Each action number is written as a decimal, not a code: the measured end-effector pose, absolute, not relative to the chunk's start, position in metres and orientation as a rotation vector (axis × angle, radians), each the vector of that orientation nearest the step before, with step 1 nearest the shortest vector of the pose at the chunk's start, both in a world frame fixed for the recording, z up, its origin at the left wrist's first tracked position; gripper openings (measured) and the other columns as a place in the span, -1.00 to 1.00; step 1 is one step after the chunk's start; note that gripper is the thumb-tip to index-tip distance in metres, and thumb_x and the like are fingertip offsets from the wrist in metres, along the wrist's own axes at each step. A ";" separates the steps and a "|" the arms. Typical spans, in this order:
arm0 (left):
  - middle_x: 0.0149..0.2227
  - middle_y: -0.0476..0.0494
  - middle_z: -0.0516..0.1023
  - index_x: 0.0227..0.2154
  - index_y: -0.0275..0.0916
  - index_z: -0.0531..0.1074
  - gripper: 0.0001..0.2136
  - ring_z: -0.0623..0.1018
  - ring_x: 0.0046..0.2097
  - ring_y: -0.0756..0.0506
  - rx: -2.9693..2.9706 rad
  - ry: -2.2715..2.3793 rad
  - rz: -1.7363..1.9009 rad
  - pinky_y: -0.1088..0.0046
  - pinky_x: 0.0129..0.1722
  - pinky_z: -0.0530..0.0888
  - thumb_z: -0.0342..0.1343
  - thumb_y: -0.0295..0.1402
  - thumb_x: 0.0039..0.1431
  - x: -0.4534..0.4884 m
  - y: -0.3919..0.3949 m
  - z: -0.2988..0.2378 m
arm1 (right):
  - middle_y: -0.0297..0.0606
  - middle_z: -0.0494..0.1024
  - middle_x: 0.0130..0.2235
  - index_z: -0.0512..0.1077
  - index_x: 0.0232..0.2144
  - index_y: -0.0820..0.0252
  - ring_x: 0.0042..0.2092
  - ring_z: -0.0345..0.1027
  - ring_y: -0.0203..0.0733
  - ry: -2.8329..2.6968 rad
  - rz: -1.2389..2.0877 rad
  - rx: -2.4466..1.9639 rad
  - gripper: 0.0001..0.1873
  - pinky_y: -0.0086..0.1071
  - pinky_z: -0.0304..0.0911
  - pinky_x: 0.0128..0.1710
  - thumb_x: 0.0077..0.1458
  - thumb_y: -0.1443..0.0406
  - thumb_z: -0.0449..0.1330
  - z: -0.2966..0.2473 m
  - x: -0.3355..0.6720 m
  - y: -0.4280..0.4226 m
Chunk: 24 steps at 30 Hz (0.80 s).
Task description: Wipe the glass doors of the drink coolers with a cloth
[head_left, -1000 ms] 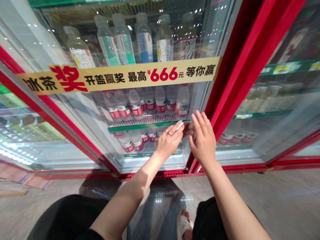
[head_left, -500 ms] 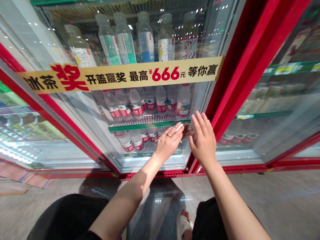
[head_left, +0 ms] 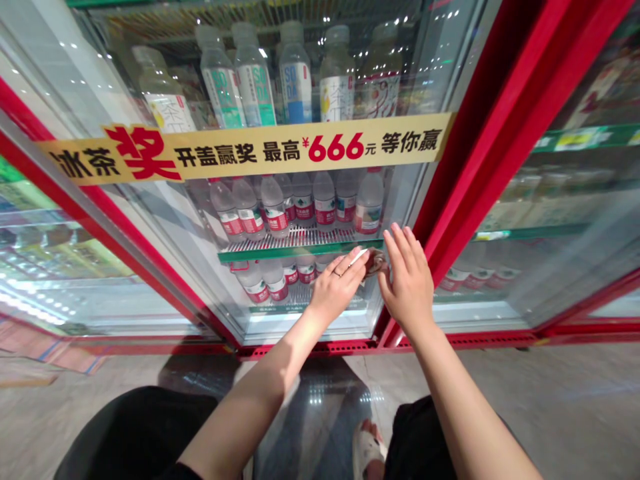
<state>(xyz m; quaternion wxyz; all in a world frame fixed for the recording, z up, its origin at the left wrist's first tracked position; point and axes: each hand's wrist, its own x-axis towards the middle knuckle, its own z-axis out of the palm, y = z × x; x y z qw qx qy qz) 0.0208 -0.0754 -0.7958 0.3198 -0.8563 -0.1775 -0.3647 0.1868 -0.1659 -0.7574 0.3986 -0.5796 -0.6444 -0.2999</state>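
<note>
My left hand point(head_left: 340, 283), with a ring on one finger, reaches to the lower right part of the glass door point(head_left: 200, 280). Its fingers lie together over a crumpled brownish-grey cloth point(head_left: 374, 263), pressing it at the glass. A thin white edge shows along the fingertips; what it belongs to is unclear. Just right of the cloth, my right hand point(head_left: 407, 280) is open, fingers stretched upward, near the door's right edge and the red frame point(head_left: 475, 167). Its thumb side is close to the cloth; whether they touch is hard to tell.
Behind the glass, water bottles point(head_left: 275, 207) with red labels stand on wire shelves, with soda bottles point(head_left: 255, 80) above. A yellow banner point(head_left: 240, 150) crosses the door. More cooler doors flank it. A black-clad knee and a sandalled foot point(head_left: 369, 450) are below on the grey floor point(head_left: 575, 407).
Both hands and the cloth keep nearly the same place at the glass. The cooler has shifted very slightly rightward in view.
</note>
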 end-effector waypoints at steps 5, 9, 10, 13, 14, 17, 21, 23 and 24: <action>0.42 -0.10 0.46 0.18 -0.23 0.59 -0.67 0.37 0.49 -0.11 -2.232 -0.443 -0.996 0.31 0.45 0.42 0.06 -0.51 0.49 0.020 -0.075 -0.794 | -0.08 0.18 0.56 -0.21 0.62 -0.04 0.58 0.02 0.13 -1.632 -0.756 -1.464 -0.06 0.21 0.16 0.49 0.35 0.42 0.08 -0.758 0.187 -0.166; 0.44 -0.11 0.42 0.24 -0.23 0.55 -0.62 0.31 0.52 -0.12 -2.236 -0.485 -0.980 0.30 0.48 0.39 0.04 -0.53 0.48 0.026 -0.076 -0.787 | -0.06 0.20 0.55 -0.20 0.62 -0.04 0.57 0.03 0.15 -1.635 -0.761 -1.459 -0.07 0.24 0.19 0.48 0.35 0.41 0.08 -0.758 0.186 -0.166; 0.45 -0.11 0.41 0.26 -0.23 0.53 -0.60 0.30 0.52 -0.12 -2.231 -0.492 -0.985 0.30 0.48 0.39 0.03 -0.53 0.48 0.027 -0.077 -0.786 | -0.05 0.22 0.55 -0.19 0.62 -0.04 0.57 0.04 0.15 -1.630 -0.764 -1.455 -0.07 0.24 0.20 0.47 0.36 0.41 0.08 -0.758 0.186 -0.165; 0.45 -0.09 0.40 0.28 -0.23 0.52 -0.59 0.29 0.53 -0.12 -2.222 -0.502 -0.999 0.30 0.48 0.39 0.00 -0.53 0.49 0.028 -0.077 -0.787 | -0.07 0.21 0.55 -0.20 0.62 -0.05 0.57 0.04 0.14 -1.623 -0.758 -1.452 -0.07 0.24 0.20 0.47 0.36 0.41 0.07 -0.757 0.186 -0.165; 0.45 -0.09 0.40 0.27 -0.22 0.53 -0.60 0.30 0.52 -0.12 -2.227 -0.501 -0.997 0.30 0.48 0.39 0.01 -0.53 0.49 0.028 -0.077 -0.789 | -0.08 0.20 0.56 -0.21 0.62 -0.06 0.57 0.04 0.14 -1.624 -0.752 -1.455 -0.06 0.24 0.19 0.48 0.36 0.42 0.07 -0.757 0.186 -0.166; 0.43 -0.11 0.44 0.23 -0.22 0.56 -0.63 0.32 0.51 -0.12 -2.255 -0.490 -0.982 0.30 0.49 0.38 0.04 -0.52 0.48 0.026 -0.076 -0.796 | -0.12 0.15 0.58 -0.24 0.62 -0.08 0.58 0.02 0.13 -1.629 -0.737 -1.464 -0.04 0.22 0.15 0.50 0.35 0.42 0.08 -0.757 0.186 -0.166; 0.43 -0.12 0.44 0.22 -0.22 0.56 -0.63 0.32 0.51 -0.12 -2.259 -0.487 -0.984 0.30 0.48 0.38 0.03 -0.52 0.48 0.025 -0.076 -0.795 | -0.12 0.17 0.57 -0.23 0.62 -0.07 0.58 0.02 0.12 -1.621 -0.747 -1.471 -0.06 0.21 0.16 0.50 0.35 0.42 0.06 -0.757 0.185 -0.167; 0.45 -0.10 0.40 0.29 -0.23 0.51 -0.59 0.30 0.52 -0.11 -2.249 -0.502 -0.989 0.31 0.48 0.38 0.00 -0.53 0.48 0.026 -0.076 -0.789 | -0.10 0.19 0.56 -0.19 0.62 -0.05 0.58 0.02 0.11 -1.619 -0.756 -1.458 -0.07 0.21 0.17 0.49 0.35 0.42 0.07 -0.757 0.185 -0.167; 0.46 -0.09 0.39 0.32 -0.23 0.48 -0.56 0.28 0.53 -0.10 -2.242 -0.511 -0.994 0.32 0.48 0.38 -0.01 -0.54 0.48 0.027 -0.077 -0.786 | -0.09 0.20 0.56 -0.18 0.62 -0.04 0.58 0.01 0.11 -1.619 -0.755 -1.451 -0.07 0.21 0.17 0.49 0.35 0.42 0.07 -0.757 0.185 -0.167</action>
